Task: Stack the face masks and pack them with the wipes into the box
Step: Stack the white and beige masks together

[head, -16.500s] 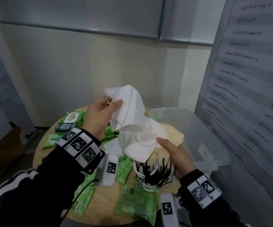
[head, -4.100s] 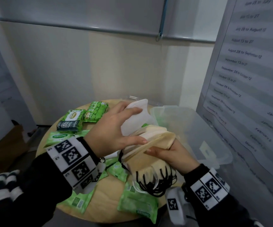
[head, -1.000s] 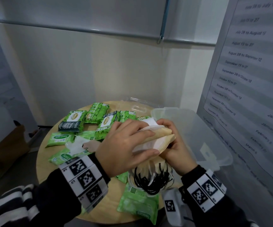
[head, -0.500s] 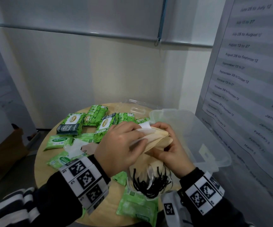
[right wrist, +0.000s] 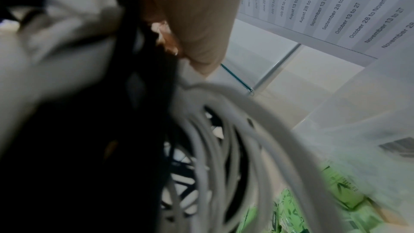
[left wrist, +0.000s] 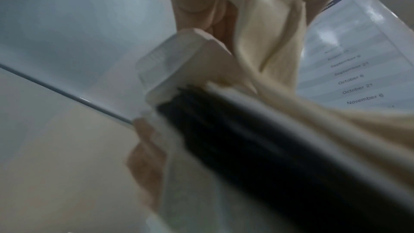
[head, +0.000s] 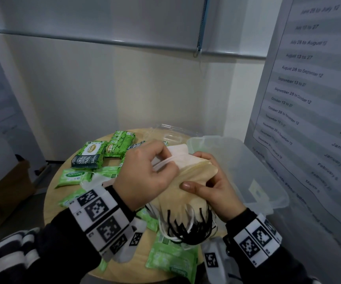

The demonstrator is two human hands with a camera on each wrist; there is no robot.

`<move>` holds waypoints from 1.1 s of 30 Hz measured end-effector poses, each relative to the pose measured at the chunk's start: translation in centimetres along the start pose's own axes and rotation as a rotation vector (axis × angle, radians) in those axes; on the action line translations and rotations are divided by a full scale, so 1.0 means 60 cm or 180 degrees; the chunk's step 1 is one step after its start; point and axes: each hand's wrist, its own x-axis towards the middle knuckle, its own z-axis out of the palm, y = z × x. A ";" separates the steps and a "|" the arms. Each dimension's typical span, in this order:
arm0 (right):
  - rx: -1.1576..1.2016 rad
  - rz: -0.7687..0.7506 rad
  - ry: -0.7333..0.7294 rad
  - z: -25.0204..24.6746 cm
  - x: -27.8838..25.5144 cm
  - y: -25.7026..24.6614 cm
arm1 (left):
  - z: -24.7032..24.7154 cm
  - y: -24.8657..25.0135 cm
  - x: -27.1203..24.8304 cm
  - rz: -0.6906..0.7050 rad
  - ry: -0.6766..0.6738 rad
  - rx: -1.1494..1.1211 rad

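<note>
A stack of folded face masks, beige on the near side with white and black ones behind, is held upright above the round table. My left hand grips its left side, fingers curled over the white edges. My right hand grips the right side, thumb across the beige face. Black and white ear loops hang below the hands. In the left wrist view the beige mask and a black mask fill the frame. The clear plastic box stands open just right of the hands.
Green wipe packs lie over the table: several at the back left, one at the front. A loose white mask lies left of my left wrist. A clear lid rests behind the box. A poster wall stands close on the right.
Over the last second both hands stayed on the stack. My left fingers slid up along the white edges at the top, and the stack tilted slightly towards the box.
</note>
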 end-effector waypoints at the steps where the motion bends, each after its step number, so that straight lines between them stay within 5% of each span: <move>1: 0.0012 0.0012 0.0016 0.001 0.000 -0.001 | 0.000 0.000 0.001 -0.0020 0.0007 -0.0003; 23: -0.0057 0.0260 0.0664 -0.006 -0.009 -0.009 | -0.043 -0.018 0.036 -0.0414 0.0531 0.0098; 33: 0.0007 0.0392 0.0973 -0.027 -0.017 -0.003 | -0.079 -0.064 0.058 -0.1129 0.0360 -0.0345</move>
